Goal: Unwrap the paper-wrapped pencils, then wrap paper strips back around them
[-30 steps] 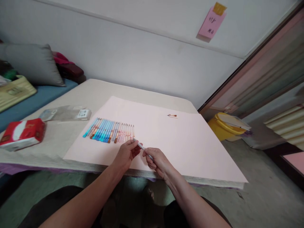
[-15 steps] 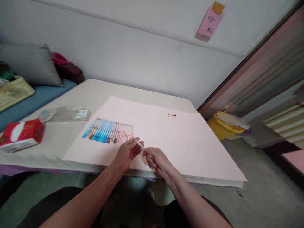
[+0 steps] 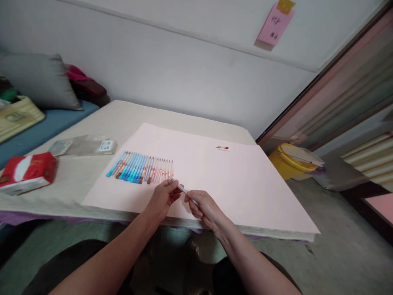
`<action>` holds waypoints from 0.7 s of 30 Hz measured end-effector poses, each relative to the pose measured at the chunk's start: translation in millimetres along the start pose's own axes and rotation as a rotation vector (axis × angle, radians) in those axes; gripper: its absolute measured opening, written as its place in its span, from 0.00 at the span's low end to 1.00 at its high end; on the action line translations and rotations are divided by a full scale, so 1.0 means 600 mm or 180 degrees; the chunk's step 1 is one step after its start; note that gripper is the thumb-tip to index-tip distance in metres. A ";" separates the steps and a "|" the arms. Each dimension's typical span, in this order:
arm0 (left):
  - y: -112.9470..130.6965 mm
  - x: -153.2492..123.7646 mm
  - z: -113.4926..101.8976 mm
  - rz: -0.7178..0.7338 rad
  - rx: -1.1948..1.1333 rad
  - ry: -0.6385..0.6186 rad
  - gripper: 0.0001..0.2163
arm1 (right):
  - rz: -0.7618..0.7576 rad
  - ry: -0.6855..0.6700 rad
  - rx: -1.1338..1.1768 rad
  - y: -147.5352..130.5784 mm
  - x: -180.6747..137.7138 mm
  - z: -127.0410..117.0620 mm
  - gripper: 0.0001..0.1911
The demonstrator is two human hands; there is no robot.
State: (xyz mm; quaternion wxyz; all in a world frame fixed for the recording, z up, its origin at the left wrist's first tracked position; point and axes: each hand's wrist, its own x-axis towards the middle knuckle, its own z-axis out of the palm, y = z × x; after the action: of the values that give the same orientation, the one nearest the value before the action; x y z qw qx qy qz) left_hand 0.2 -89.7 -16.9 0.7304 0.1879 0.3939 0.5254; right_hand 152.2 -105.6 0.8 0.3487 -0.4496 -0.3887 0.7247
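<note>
A slim whitish pen (image 3: 181,188) slants between my two hands above the near part of the pink sheet (image 3: 239,188). My left hand (image 3: 162,196) pinches its far end between thumb and fingers. Around its nearer end, my right hand (image 3: 202,207) is closed, hiding part of the barrel. Just beyond my left hand lies a row of pens (image 3: 138,166), side by side, running from blue through brown and grey to pale pink. Farther back on the sheet is a small brown-and-white piece (image 3: 223,148), too small to name.
Left on the padded table (image 3: 92,116) are a red packet (image 3: 29,172) and a clear plastic bag (image 3: 84,146) with a white label. A yellow bucket (image 3: 291,162) stands on the floor at right. The white wall (image 3: 184,73) rises behind the table.
My left fingers have closed in more around the pen's far end; the lower fingers are more curled. The right hand's grip looks the same. The camera view has shifted slightly.
</note>
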 end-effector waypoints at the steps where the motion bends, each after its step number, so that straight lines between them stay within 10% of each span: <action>1: 0.000 0.000 0.000 -0.0021 -0.0024 -0.0055 0.07 | -0.0012 0.0014 0.0003 -0.001 -0.001 0.000 0.10; 21: 0.005 0.004 -0.003 0.0147 0.0045 0.0248 0.07 | 0.0026 0.0038 -0.0030 -0.001 -0.002 -0.002 0.10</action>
State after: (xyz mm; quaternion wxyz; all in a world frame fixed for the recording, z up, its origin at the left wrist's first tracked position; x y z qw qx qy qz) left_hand -3.1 -86.5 -16.8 0.7009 0.1816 0.4212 0.5463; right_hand 153.8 -106.3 1.5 0.3460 -0.4571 -0.3882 0.7216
